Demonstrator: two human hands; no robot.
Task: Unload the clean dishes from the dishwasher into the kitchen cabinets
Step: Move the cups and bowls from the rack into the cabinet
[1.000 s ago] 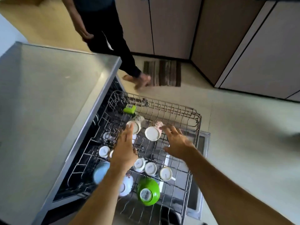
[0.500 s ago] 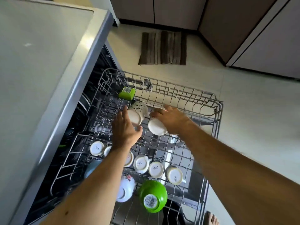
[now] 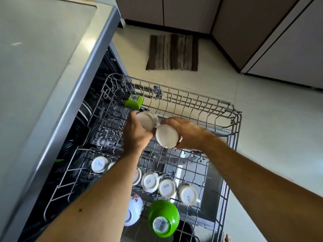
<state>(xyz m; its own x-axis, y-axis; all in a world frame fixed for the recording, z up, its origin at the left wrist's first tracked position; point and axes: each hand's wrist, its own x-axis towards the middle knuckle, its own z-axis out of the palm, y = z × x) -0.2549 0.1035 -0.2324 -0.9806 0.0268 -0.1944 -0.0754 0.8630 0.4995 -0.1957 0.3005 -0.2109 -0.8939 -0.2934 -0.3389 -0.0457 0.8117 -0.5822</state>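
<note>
While upturned, one cup [image 3: 146,120] per grip.

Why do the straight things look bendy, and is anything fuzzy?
Head view: the wide lens curves the counter edge and the rack. The left hand and right hand, each gripping a cup, look slightly smeared. The green bowl shows glare.

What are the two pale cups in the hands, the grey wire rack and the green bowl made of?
Pale cup in left hand and pale cup in right hand: likely ceramic, with matte unglazed-looking bases. Grey wire rack: metal wire, probably coated, given its uniform dull grey. Green bowl: glossy, saturated colour with a barcode sticker; probably plastic or melamine, though glazed ceramic is possible.
</note>
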